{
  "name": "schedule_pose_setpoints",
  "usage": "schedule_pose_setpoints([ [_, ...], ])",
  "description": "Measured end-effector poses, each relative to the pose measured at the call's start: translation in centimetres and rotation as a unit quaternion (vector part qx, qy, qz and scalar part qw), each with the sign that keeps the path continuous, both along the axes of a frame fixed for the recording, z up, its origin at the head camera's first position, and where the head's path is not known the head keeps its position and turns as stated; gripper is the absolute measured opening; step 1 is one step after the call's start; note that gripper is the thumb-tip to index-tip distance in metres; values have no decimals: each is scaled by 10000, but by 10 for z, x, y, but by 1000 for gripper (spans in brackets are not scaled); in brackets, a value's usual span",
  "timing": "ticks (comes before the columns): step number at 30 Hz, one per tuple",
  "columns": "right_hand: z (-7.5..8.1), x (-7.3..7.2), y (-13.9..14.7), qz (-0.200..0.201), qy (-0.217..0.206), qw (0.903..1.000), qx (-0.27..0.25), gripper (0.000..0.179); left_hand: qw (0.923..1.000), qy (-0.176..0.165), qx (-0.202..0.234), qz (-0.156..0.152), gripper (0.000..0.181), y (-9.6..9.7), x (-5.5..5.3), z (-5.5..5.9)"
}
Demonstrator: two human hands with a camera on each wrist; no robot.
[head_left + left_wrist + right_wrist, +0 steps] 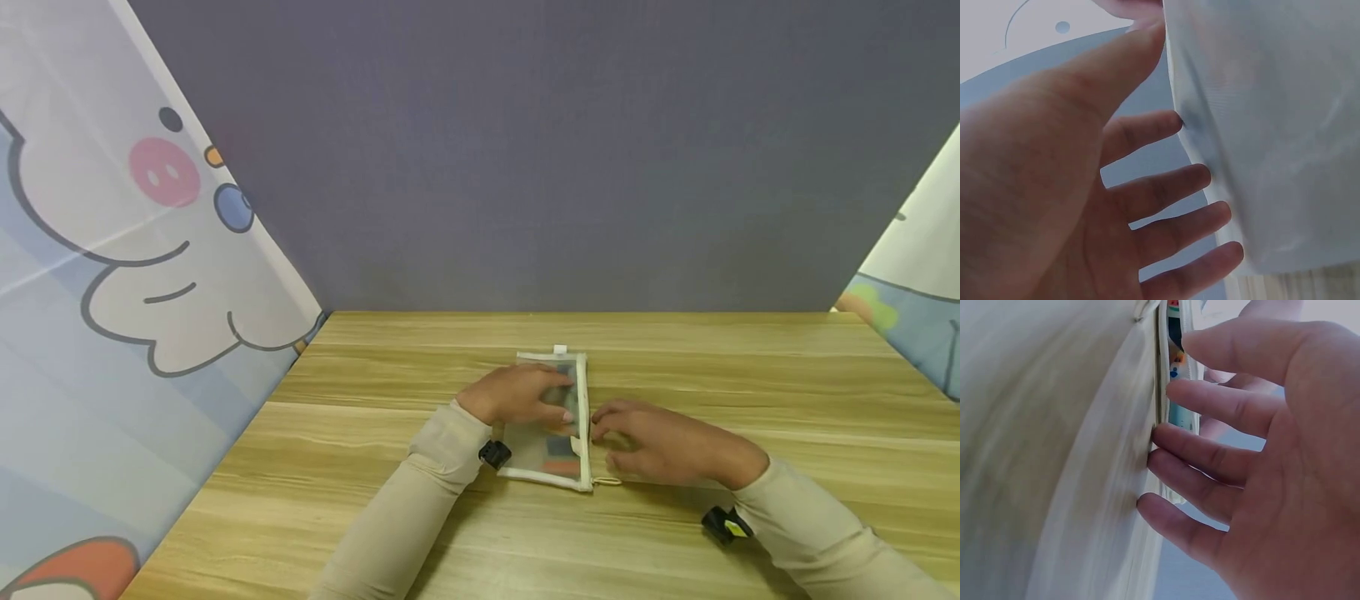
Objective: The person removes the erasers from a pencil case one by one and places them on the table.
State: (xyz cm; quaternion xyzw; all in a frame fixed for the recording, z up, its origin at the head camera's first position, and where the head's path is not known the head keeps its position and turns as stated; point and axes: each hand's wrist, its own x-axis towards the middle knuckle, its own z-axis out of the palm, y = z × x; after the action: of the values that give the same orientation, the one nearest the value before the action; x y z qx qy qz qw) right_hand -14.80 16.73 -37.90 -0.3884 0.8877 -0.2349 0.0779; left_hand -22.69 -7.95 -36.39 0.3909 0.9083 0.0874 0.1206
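Pouch (pixel 525 455): contents (pixel 558 447) inside; side edge (pixel 582 400) gapes, closing apparently left.
Left hand (pixel 521 396): spread over it, gripping nothing.
Right hand (pixel 663 442): fingers apart beside edge, empty.

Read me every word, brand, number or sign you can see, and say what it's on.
No readable text anywhere.
White tab on the pouch: too small to read.
Patterned contents inside the pouch: too blurred to read.
Yellow patch on the black wrist device: too small to read.

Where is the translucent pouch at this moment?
In the head view, the translucent pouch lies on the table, slightly right of centre, with the left hand over it and the right hand beside it.
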Motion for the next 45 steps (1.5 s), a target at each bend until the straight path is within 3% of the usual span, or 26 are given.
schedule_pose_setpoints([
  [8, -6, -2, -2, -78, 345, 9994, -6, 25, 9994, 296, -167, -52, 61, 3, 5, 0],
  [15, -10, -3, -2, -137, 739, 9972, 45, 31, 9996, 266, -43, -119, 60, 9, 8, 2],
  [23, -13, -4, -1, -69, 1111, 9937, 129, 42, 9963, 772, -148, -357, 57, 15, 13, 2],
  [29, -13, -4, 0, 63, 1330, 9905, 340, 50, 9970, 647, -145, -403, 58, 18, 17, 2],
  [45, -11, -3, 0, 25, 1107, 9923, 546, 45, 9929, 1070, -480, -193, 53, 25, 23, -3],
])
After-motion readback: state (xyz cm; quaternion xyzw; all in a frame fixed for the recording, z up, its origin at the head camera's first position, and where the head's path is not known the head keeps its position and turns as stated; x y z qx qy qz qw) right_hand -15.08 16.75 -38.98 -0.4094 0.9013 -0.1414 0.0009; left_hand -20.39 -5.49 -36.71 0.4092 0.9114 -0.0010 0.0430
